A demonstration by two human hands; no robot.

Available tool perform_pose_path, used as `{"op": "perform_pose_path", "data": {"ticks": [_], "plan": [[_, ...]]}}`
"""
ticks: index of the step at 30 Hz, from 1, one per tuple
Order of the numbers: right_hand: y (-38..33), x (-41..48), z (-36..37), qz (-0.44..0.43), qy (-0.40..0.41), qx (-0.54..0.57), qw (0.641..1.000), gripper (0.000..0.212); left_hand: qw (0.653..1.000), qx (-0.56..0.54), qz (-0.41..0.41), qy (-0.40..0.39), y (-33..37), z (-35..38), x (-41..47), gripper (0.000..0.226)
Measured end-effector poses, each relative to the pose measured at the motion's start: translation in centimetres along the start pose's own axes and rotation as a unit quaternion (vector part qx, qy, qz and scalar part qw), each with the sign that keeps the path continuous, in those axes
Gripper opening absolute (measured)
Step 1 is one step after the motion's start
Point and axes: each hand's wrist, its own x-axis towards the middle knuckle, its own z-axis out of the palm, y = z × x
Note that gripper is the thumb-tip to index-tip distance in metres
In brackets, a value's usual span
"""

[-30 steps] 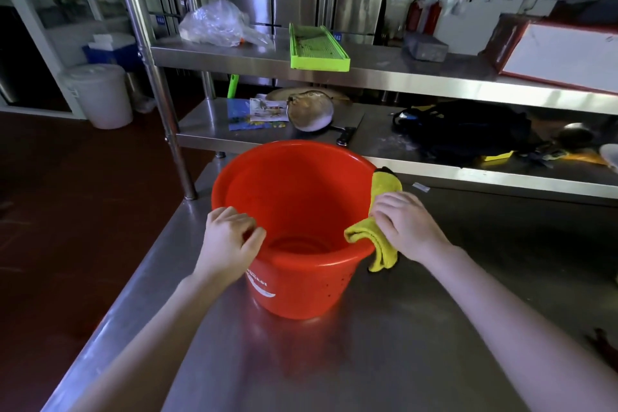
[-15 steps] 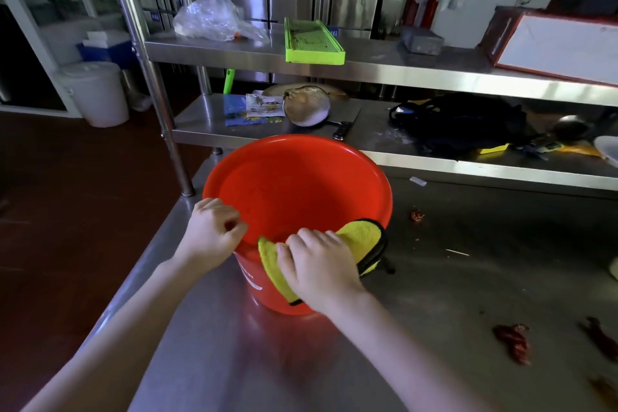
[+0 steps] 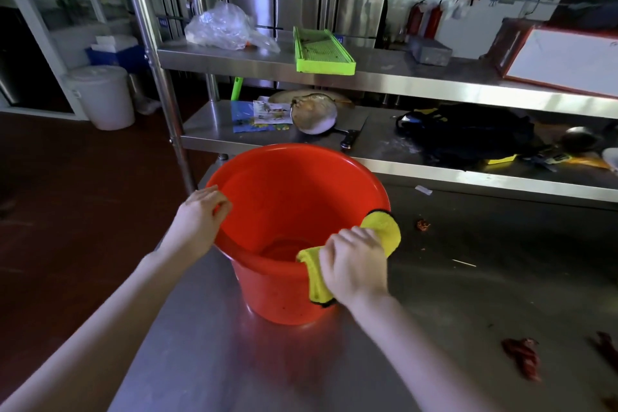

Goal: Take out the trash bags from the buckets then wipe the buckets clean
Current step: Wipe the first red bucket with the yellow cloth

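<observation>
A red plastic bucket (image 3: 287,197) stands upright on the steel table (image 3: 207,344), with no bag inside it. My left hand (image 3: 200,216) pinches the bucket's left rim. My right hand (image 3: 354,264) presses a yellow cloth (image 3: 384,231) over the near right rim; the cloth drapes both inside and down the outer wall.
Red food scraps (image 3: 523,356) lie on the table at the right. Behind the bucket a steel shelf rack (image 3: 368,80) carries a green tray (image 3: 321,52), a clear plastic bag (image 3: 224,27), a knife (image 3: 349,139) and a black bag (image 3: 468,134). A white lidded bin (image 3: 102,95) stands on the floor at left.
My right hand slid the yellow cloth along the rim from the right side to the near side, then back toward the near right. My left hand kept its hold on the left rim.
</observation>
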Motion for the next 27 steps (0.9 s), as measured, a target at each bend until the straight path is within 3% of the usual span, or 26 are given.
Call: {"op": "perform_pose_path", "data": {"ticks": [3,6,11,18,22,24,27], "plan": [[-5.6,0.2,0.9,0.014,-0.018,-0.023,0.999,0.032,0.999,0.027,0.012,0.024,3.8,2.0,-2.5,0.03],[-8.0,0.4,1.3,-0.008,-0.048,-0.032,0.998,0.033,0.996,-0.04,-0.01,0.078,5.8,3.0,-5.3,0.043],[-3.5,0.4,0.5,-0.12,-0.036,0.016,0.992,0.034,0.993,-0.006,0.09,0.079,4.6,2.5,-6.1,0.034],[7.0,5.1,-1.1,-0.124,-0.193,0.031,0.973,0.03,0.994,-0.001,0.092,0.054,4.3,2.1,-4.4,0.046],[6.8,4.6,-0.1,-0.07,-0.156,0.017,0.985,0.034,0.996,0.038,0.068,0.035,4.6,2.0,-3.8,0.044],[4.1,3.1,0.2,-0.012,-0.101,0.017,0.995,0.043,0.995,0.068,0.06,0.03,4.8,2.2,-3.6,0.037],[-1.7,0.5,0.6,0.009,-0.025,-0.002,1.0,0.035,0.995,0.083,0.052,0.015,4.5,2.3,-3.3,0.033]]}}
